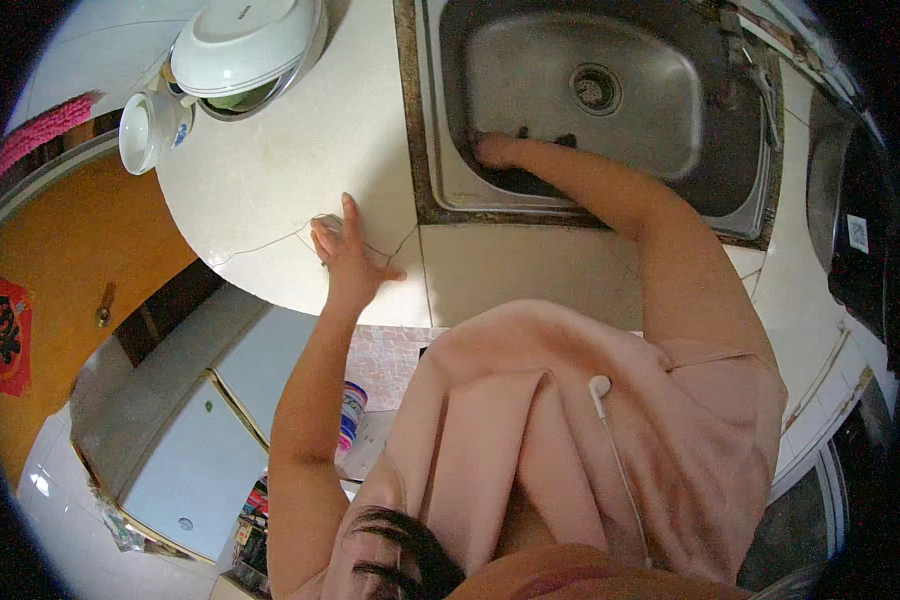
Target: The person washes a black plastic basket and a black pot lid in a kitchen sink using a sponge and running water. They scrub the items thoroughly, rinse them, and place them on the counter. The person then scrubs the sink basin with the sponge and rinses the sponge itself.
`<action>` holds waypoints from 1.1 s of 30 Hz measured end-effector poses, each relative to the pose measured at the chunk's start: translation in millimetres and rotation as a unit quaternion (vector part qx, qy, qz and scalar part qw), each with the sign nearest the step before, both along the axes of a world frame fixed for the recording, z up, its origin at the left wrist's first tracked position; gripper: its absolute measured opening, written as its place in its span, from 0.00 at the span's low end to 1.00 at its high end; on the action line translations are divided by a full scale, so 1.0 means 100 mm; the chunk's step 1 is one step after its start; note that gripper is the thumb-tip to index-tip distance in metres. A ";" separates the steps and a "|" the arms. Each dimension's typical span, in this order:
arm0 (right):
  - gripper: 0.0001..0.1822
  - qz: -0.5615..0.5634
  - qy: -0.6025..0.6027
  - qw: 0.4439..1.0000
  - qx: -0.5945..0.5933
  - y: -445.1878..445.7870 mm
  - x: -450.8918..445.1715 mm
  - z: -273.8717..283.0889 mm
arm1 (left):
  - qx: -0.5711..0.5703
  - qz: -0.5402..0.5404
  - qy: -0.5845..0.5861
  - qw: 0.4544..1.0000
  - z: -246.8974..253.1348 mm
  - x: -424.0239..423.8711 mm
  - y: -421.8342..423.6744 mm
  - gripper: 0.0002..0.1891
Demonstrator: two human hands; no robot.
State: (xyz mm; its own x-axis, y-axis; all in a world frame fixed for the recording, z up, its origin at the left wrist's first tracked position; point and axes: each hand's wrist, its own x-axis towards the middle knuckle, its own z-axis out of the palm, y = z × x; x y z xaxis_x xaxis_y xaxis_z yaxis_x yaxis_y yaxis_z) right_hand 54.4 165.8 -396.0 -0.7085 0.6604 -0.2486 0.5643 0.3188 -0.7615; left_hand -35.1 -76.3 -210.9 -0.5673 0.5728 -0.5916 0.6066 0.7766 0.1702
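Observation:
My left hand (pixel 352 259) is over the cracked white tiled counter (pixel 292 172), its fingers spread and nothing held. Whether it touches the tiles is hard to tell. My right hand (pixel 497 150) reaches down into the near left corner of the stainless steel sink (pixel 510 82). Its fingers are hidden in shadow, so I cannot tell whether they hold anything. Small dark shapes lie on the sink floor close to that hand. Farther right in the basin is the round drain strainer (pixel 595 89).
A large white bowl (pixel 244 45) lies upside down over a metal bowl at the counter's far left, beside smaller white bowls (pixel 141 133). A faucet (pixel 763 97) stands at the sink's right. An earphone (pixel 600 387) hangs against my pink top.

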 end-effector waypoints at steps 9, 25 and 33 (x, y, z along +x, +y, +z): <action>0.16 0.143 -0.093 0.982 -0.086 0.29 0.01 -0.22 | 0.022 -0.010 0.006 1.000 -0.06 -0.01 -0.06 0.73; 0.17 0.423 -0.161 0.892 0.005 -0.14 1.04 0.01 | -0.006 -0.006 -0.002 1.000 -0.03 -0.02 0.01 0.71; 0.14 0.402 -0.433 0.806 -0.034 0.49 2.23 -1.05 | 0.001 -0.006 0.003 1.000 -0.04 -0.01 -0.03 0.71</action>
State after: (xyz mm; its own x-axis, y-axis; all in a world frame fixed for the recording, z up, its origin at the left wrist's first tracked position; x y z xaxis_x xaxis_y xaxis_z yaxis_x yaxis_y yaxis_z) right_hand 277.5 214.8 -501.5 -0.4426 0.0379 -0.8959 0.5250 0.8209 -0.2246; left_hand -36.5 -79.7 -215.2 -0.5635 0.5806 -0.5877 0.6165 0.7691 0.1687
